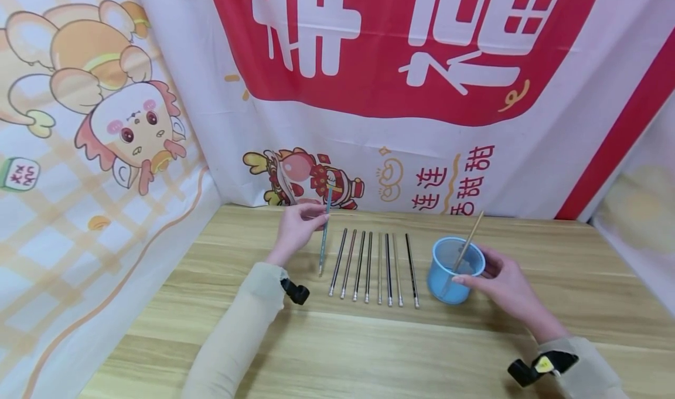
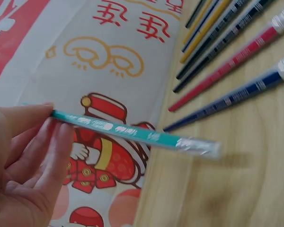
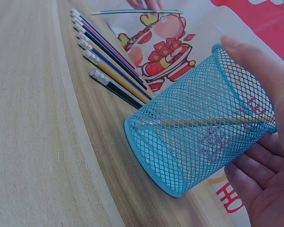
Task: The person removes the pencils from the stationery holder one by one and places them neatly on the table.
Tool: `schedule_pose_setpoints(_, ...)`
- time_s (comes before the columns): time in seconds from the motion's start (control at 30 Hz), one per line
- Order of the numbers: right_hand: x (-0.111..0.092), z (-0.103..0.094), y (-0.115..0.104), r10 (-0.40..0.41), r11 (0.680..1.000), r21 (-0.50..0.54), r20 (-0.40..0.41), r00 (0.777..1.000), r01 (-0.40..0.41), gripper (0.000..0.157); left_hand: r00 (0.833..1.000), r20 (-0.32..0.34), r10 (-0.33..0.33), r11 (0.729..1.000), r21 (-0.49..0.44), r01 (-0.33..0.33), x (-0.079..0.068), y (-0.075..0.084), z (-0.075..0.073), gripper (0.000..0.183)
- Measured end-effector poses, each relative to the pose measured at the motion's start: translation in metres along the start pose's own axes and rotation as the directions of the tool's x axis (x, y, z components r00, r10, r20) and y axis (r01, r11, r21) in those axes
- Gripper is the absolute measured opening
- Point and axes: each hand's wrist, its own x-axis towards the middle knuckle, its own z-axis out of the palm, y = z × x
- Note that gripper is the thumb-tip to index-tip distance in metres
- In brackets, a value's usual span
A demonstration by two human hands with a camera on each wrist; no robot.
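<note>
My left hand (image 1: 296, 229) pinches a teal pencil (image 1: 324, 232) near its middle, above the table's back part. In the left wrist view the silver eraser end of the teal pencil (image 2: 151, 135) points away from the fingers. My right hand (image 1: 508, 287) grips a blue mesh pen cup (image 1: 440, 285) by its side near the rim. Inside the cup leans one yellowish pencil (image 1: 473, 229), its upper end sticking out. Between the hands lie several pencils (image 1: 412, 270) in a row, eraser ends toward me. Whether the cup touches the table cannot be told.
The wooden table (image 1: 369, 352) runs back to a hanging printed cloth (image 1: 348, 112) with red and white lettering. Another cartoon-patterned cloth (image 1: 53, 241) borders the left side. A pale cloth (image 1: 638, 223) hangs on the right.
</note>
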Motion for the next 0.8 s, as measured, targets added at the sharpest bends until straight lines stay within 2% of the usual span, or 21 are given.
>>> schedule_pose_setpoints(0.2, 0.0, 0.0, 0.001, -0.002, 1.0, 0.006, -0.002, 1.0, 0.002, 0.086, 0.992, 0.081, -0.1, 0.993, 0.066, 0.095, -0.002, -0.005, -0.002, 0.025)
schedule_pose_setpoints(0.4, 0.0, 0.0, 0.003, -0.003, 1.0, 0.007, -0.003, 1.0, 0.003, 0.086, 0.97, 0.136, -0.203, 0.975, 0.12, 0.188, 0.002, -0.015, 0.003, 0.026)
schedule_pose_setpoints(0.63, 0.0, 0.0, 0.002, -0.009, 1.0, 0.017, 0.002, 1.0, 0.009, 0.084, 0.952, 0.133, -0.276, 0.955, 0.148, 0.256, 0.007, -0.027, 0.011, 0.025)
schedule_pose_setpoints(0.8, -0.001, 0.0, 0.0, -0.008, 1.0, 0.021, 0.005, 1.0, 0.007, 0.083, 0.925, 0.127, -0.359, 0.928, 0.158, 0.338, 0.011, -0.037, 0.014, 0.025)
